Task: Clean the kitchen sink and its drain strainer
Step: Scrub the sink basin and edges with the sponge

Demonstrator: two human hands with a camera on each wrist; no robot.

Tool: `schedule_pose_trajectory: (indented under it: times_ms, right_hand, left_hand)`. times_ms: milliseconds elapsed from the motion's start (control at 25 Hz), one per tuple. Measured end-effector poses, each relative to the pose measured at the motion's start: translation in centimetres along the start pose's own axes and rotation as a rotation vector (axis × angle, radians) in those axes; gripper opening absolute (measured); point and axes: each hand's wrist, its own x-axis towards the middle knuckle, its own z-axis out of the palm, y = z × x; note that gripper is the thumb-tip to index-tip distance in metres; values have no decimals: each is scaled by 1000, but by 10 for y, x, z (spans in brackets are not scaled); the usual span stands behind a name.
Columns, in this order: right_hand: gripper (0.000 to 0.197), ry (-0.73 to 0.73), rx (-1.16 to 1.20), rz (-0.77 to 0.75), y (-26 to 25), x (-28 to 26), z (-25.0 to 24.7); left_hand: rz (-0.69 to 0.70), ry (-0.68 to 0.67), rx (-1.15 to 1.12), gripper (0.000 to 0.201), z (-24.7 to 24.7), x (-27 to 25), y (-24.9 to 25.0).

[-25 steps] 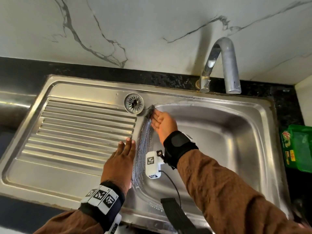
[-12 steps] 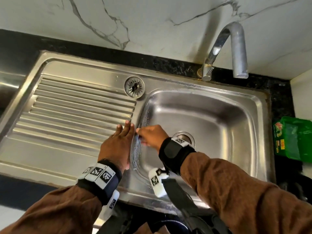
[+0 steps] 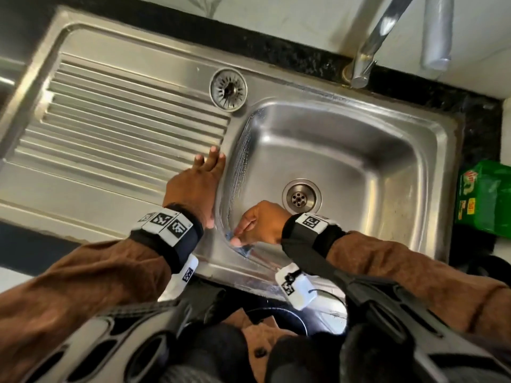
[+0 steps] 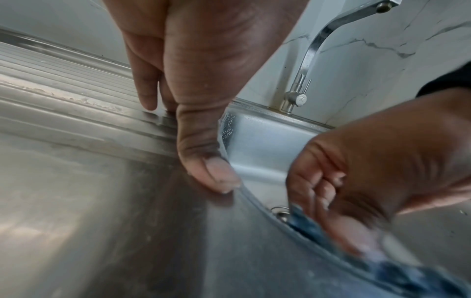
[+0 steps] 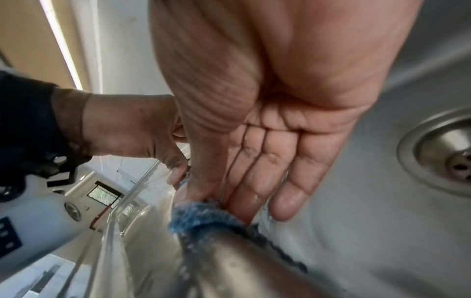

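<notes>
The steel sink basin [image 3: 345,150] has soapy streaks down its left wall. My right hand [image 3: 250,229] reaches into the near left corner and pinches a blue scrub pad [image 3: 241,246] against the wall below the rim; the right wrist view shows the scrub pad [image 5: 203,217] under my fingertips [image 5: 285,203]. My left hand [image 3: 206,172] lies flat, fingers straight, on the drainboard edge beside the basin, holding nothing. The loose drain strainer [image 3: 228,89] sits on the rim at the basin's far left corner. The open drain [image 3: 301,198] is just right of my right hand.
The ribbed drainboard [image 3: 124,120] spreads to the left. A steel tap [image 3: 387,31] arches over the basin from the back. A green packet [image 3: 486,200] lies on the dark counter at the right. A marble wall stands behind.
My right hand slid the scrub pad from the basin's far left corner, along the left wall, to the near left corner. The left hand stayed on the drainboard edge. The head view tilted down.
</notes>
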Motion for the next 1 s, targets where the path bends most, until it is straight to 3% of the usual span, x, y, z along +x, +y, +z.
schedule_pose_trajectory:
  times_ms: [80,320,440,640,720,840,1000]
  right_hand:
    - [20,-14,-57,-10,1,-8,-4]
    - [22,184,-171,-70,-19,-29,33]
    - [51,89,-184,80,4,-61,24]
    - [69,-11,-462,497,86,-122,-21]
    - [70,-4,-544,569,87,-129,-18]
    - [54,-30,-425,314,35,-100,9]
    - [73,87,-77,118,-49,-55,38]
  left_hand:
    - [-2,10,2,124,1,2,1]
    - [18,31,-43,131,14,14,-11]
    - [13,43,-15,136,16,15,-10]
    - [82,36,78,140,17,21,-18]
    - [89,36,104,140,17,23,-19]
    - [88,28,117,140,20,19,-16]
    - [121,76,125,120,16,17,-13]
